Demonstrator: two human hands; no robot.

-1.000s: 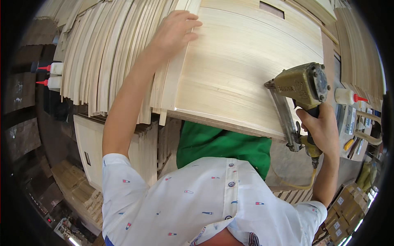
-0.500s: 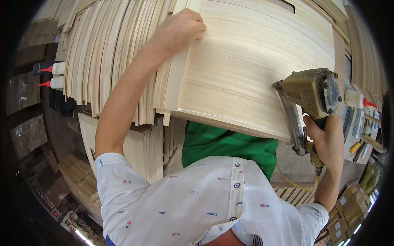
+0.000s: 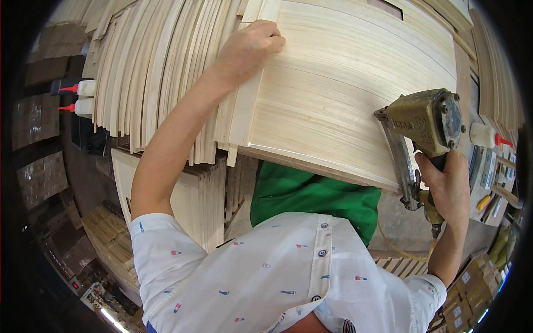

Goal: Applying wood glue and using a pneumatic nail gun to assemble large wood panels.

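A wooden panel (image 3: 338, 83) lies at upper centre, the wooden strips (image 3: 150, 72) at its left, a nail gun (image 3: 415, 122) at right.

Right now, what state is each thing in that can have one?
Wooden panel: lying flat
Left hand: fingers curled at the wooden panel's left border
Right hand: closed on the pneumatic nail gun
Pneumatic nail gun: hose attached
Wooden strips: packed side by side
Red-nozzled squeeze bottles: upright or lying, unclear
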